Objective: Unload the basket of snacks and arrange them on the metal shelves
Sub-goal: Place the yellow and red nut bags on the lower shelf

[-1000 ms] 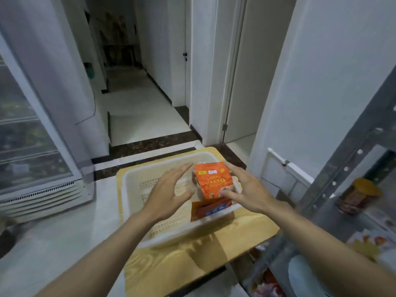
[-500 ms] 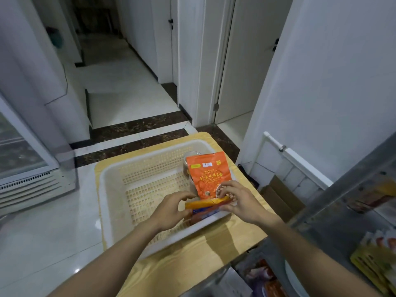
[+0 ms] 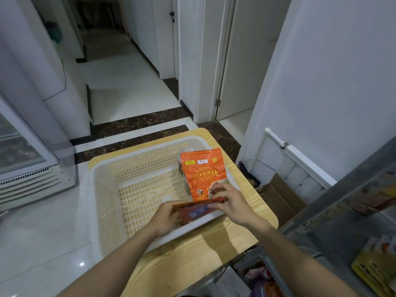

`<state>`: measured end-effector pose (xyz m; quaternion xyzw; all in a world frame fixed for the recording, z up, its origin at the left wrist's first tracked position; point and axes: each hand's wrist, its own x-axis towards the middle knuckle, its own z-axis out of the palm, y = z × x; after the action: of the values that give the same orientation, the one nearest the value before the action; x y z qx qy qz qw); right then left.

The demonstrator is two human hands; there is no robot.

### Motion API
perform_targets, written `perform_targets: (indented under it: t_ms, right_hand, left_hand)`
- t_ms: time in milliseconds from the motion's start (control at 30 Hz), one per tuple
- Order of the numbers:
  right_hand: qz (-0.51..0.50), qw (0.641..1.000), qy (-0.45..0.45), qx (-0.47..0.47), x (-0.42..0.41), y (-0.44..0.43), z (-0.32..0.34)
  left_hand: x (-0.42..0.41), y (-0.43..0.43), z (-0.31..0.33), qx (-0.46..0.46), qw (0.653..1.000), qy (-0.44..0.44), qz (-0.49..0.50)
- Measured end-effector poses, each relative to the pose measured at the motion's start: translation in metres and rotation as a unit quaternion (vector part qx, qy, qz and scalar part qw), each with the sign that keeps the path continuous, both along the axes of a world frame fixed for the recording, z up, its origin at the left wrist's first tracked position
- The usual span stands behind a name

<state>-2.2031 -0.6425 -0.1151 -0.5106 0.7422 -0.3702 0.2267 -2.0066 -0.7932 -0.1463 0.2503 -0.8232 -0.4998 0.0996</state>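
So far left there's a glass-front white fridge [image 3: 23, 155] standing on the tiled floor. Next to it a light wooden surface [image 3: 192, 260] carries a big white perforated plastic basket [image 3: 100, 200] that covers most of the top and runs out to the surface's left edge. The left side of the basket has nothing in it; the stuff is all bunched at its right end. The left hand [image 3: 165, 219] is down inside the basket at the near rim, fingers curled round the left end of a flat red-and-blue snack packet [image 3: 197, 211]. The right hand [image 3: 231, 202] pinches the other end of that same packet, so both hands are holding it, right at the basket's near right corner. Just behind it an orange foil pouch marked ROASTED [image 3: 201, 174] stands upright against the right wall, with a clear round container [image 3: 186, 151] mostly hidden behind it in the far right corner. Past the surface's right edge there's a brown cardboard box [image 3: 278, 202] on the floor, then the grey metal shelves [image 3: 342, 187], with yellow packets [image 3: 372, 269] lying on one level.
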Motion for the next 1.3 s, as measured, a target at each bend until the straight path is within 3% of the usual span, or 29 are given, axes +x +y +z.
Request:
perform_targets:
  t_ms: [133, 267, 400, 533, 700, 900, 1133, 1300]
  right_hand:
    - [-0.056, 0.986, -0.155, -0.032, 0.007, -0.012, 0.014]
    - [-0.095, 0.963, -0.235, -0.092, 0.016, -0.027, 0.045]
    - [-0.073, 0.958, -0.241, -0.134, 0.015, -0.037, 0.087]
    - [-0.062, 0.954, -0.239, -0.168, 0.005, -0.041, 0.126]
    - [-0.051, 0.945, -0.257, -0.195, -0.011, -0.037, 0.165]
    - [-0.065, 0.949, -0.252, -0.179, -0.022, -0.027, 0.191]
    - [-0.103, 0.940, -0.236, -0.224, -0.011, 0.024, 0.214]
    - [-0.173, 0.935, -0.150, -0.272, 0.021, 0.094, 0.238]
  left_hand:
    - [0.001, -0.010, 0.007, 0.014, 0.998, 0.018, 0.060]
    - [-0.001, -0.015, 0.045, 0.046, 0.988, 0.076, 0.130]
    - [0.005, -0.029, 0.085, 0.040, 0.974, 0.135, 0.175]
    - [0.017, -0.040, 0.125, 0.093, 0.950, 0.185, 0.233]
    - [0.024, -0.038, 0.163, 0.109, 0.939, 0.205, 0.254]
    - [0.017, -0.019, 0.196, 0.130, 0.937, 0.219, 0.241]
    - [0.009, 0.007, 0.221, 0.135, 0.937, 0.254, 0.200]
    - [0.009, 0.039, 0.240, 0.154, 0.940, 0.287, 0.103]
